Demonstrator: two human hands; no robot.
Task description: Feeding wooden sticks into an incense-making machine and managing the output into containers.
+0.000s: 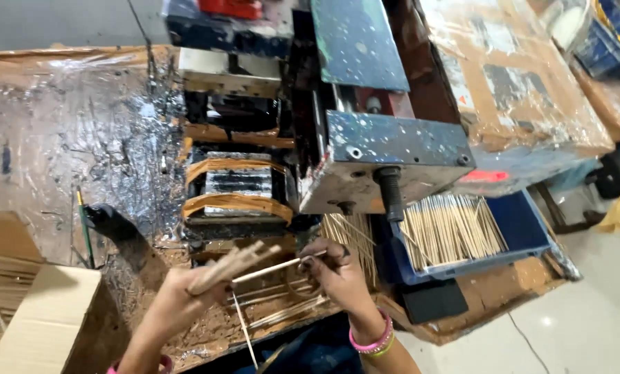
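Observation:
My left hand [185, 287] grips a small bundle of thin wooden sticks [230, 263] that points up and right. My right hand [334, 266] pinches one end of a single pale stick [268, 270] that runs across to the bundle in my left hand. Both hands hover over a dusty work surface [206, 325] where several loose sticks [282, 312] lie. Right behind them stands a paint-spattered metal machine [386, 149] with a black bolt hanging down.
A blue tray [514, 232] full of pale sticks sits to the right of the machine. A cardboard box [43, 315] stands at the lower left. Plastic-wrapped board [67, 131] covers the left side, and another wrapped table [524, 83] lies at the upper right.

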